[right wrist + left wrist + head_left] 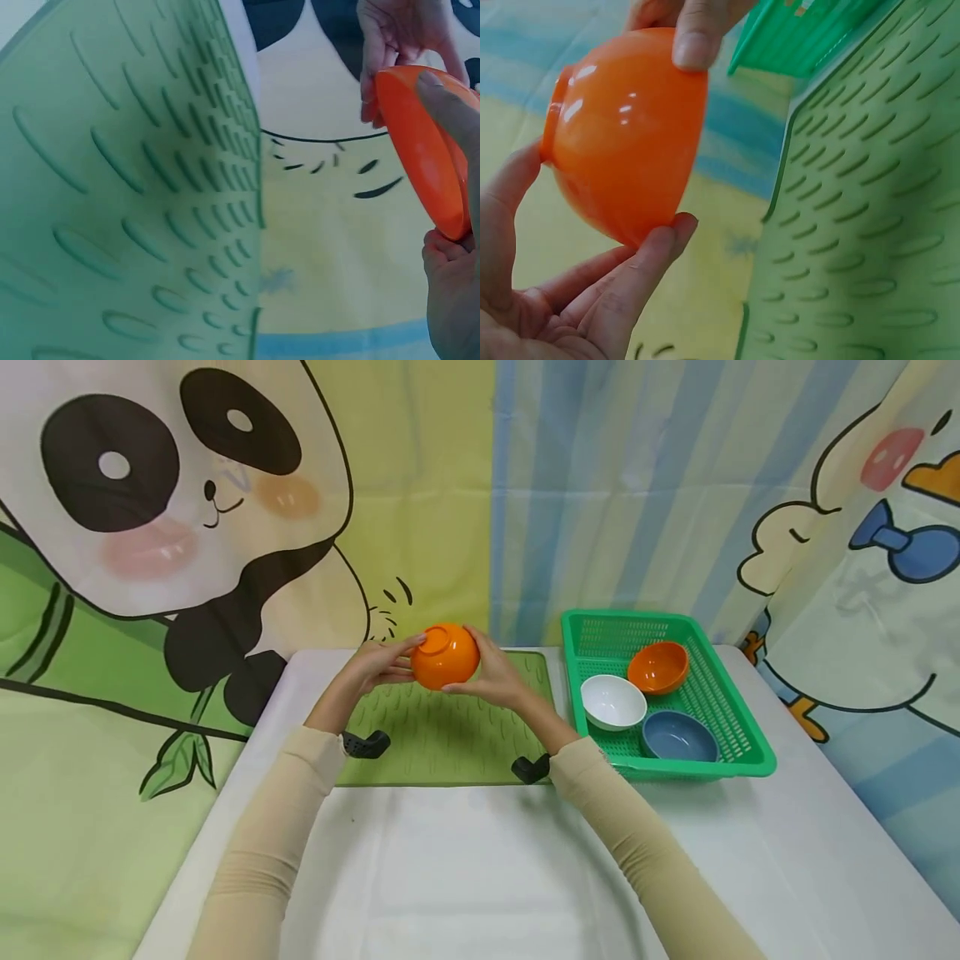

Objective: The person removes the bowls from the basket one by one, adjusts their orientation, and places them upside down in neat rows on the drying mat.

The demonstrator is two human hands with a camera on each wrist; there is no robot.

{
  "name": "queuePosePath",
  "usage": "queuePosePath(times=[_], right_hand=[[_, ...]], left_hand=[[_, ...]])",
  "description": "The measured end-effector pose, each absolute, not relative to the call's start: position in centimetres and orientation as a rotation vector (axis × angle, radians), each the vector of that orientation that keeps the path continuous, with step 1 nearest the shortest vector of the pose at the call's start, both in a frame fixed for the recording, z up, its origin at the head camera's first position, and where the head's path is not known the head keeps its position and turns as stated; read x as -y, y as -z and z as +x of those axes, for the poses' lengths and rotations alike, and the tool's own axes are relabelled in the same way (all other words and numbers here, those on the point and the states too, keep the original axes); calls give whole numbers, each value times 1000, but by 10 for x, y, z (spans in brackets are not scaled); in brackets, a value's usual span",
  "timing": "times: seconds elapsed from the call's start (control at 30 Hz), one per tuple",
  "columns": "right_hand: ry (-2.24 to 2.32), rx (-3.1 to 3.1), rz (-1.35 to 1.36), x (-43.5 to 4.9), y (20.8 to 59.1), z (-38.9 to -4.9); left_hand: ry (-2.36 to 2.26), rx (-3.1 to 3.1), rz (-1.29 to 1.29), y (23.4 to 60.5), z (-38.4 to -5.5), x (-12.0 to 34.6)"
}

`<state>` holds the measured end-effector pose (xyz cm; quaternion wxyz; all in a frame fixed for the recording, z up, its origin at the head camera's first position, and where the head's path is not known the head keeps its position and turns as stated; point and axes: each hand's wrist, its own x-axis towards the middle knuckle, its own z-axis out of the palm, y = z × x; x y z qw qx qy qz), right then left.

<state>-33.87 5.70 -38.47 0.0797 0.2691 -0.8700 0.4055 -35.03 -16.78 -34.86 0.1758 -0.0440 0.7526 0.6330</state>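
Both hands hold an orange bowl (446,662) in the air above a green ridged mat (435,756). It is tipped on its side, its foot ring toward the left hand (373,665). The left wrist view shows that hand's thumb at the foot of the bowl (630,135) and its fingers at the lower rim. Across from it, the right hand (497,678) grips the rim. In the right wrist view its thumb lies over the bowl's (424,150) edge, with other fingers below. Part of the bowl's inside shows there.
Right of the mat stands a green plastic basket (697,770). In it are a white bowl (613,702), another orange bowl (658,667) and a blue bowl (679,736). All rest on a white table (450,877), with a printed curtain (420,493) behind.
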Motion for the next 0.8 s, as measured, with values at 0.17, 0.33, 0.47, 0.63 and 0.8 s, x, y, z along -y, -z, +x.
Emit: queuePosePath(times=[0.17, 0.33, 0.47, 0.63, 0.8], right_hand=[[-1230, 2608, 790, -43, 404, -355], [-1259, 2653, 752, -33, 424, -370], [-1266, 2691, 745, -25, 443, -384], [-1288, 2735, 743, -15, 461, -394], [-1256, 2791, 696, -8, 462, -397]], left_hand=[[-1795, -2073, -196, 362, -365, 181], [-1802, -2020, -237, 384, -379, 192], [-1785, -2036, -285, 402, -386, 199], [-1774, -2087, -272, 423, -391, 204], [-1891, -2098, -325, 434, -396, 202]])
